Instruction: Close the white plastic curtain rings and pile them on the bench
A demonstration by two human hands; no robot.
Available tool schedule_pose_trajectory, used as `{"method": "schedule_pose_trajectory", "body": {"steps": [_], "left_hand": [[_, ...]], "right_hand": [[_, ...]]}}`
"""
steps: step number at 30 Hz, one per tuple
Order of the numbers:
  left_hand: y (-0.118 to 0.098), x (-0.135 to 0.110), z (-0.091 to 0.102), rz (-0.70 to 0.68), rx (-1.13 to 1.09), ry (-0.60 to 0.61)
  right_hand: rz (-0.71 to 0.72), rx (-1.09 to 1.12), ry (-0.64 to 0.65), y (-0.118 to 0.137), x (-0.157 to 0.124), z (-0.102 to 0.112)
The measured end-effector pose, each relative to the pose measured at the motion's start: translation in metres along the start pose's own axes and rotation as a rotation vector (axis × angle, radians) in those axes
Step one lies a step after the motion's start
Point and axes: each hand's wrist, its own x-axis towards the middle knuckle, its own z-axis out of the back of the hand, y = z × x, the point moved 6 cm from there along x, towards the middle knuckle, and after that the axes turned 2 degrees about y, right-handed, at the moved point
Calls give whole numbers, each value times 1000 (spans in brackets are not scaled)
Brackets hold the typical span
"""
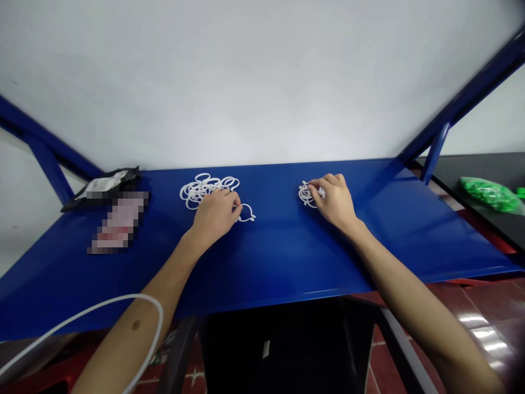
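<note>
My left hand (217,213) is closed, thumb against fingers, on a thin white plastic ring (248,208) with small knobs at its end. Just behind that hand lies a loose, tangled heap of similar white rings (203,183), partly hidden by my fingers. To the right, my right hand (335,201) reaches down to a smaller bunch of white rings (305,195). Its thumb and forefinger are pinched together on a ring there, whose knobbed end shows beside the fingers. The fingers cover part of this bunch.
The blue table (279,257) meets a pale wall (262,82). A black plastic packet (104,186) and a pixelated flat object (118,221) lie at left. A white cable (135,297) loops over my left forearm. Green pieces in a clear bag (490,194) rest on a dark surface at right.
</note>
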Motion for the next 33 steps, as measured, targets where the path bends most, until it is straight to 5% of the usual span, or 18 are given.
{"method": "schedule_pose_trajectory", "body": {"steps": [7,12,25,30,33], "left_hand": [[-22,3,10,90,-391,-43],[-42,-3,5,123,-491,-120],[-77,-16,-5,-269,-392,-120],[-65,-11,3,-63,-622,-139],[-62,-10,2,23,-715,-115]], "right_hand": [[184,300,194,63,-17,-10],[201,479,371,84,-27,-25],[-30,723,439,71,-27,-30],[-245,1020,433,59,-28,-40],[-253,1027,415,56,-28,-40]]}}
